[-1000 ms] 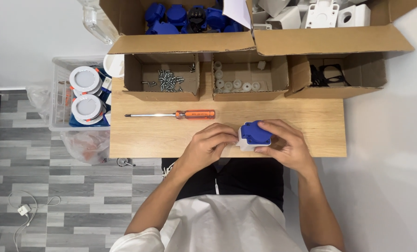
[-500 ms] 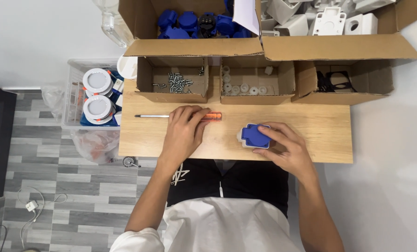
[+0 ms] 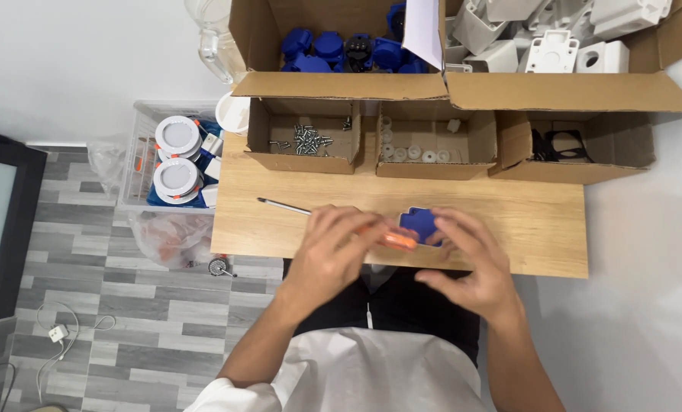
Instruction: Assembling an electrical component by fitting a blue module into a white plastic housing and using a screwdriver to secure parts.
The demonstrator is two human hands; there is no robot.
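Observation:
My left hand (image 3: 333, 252) grips a screwdriver (image 3: 283, 207) with an orange handle; its metal shaft points up and to the left above the wooden table (image 3: 539, 229). The handle end reaches toward a blue plastic part (image 3: 419, 223), which my right hand (image 3: 470, 263) holds at the table's front edge. The two hands are close together, almost touching around the handle.
Three small open cardboard boxes stand at the back of the table: one with screws (image 3: 309, 140), one with small white parts (image 3: 413, 151), one with black parts (image 3: 558, 145). Behind them a large box (image 3: 341, 85) holds blue and white housings. A clear bin (image 3: 174, 164) sits at the left.
My left hand took the screwdriver off the table and brought it toward the blue part. My right hand stayed on the blue part.

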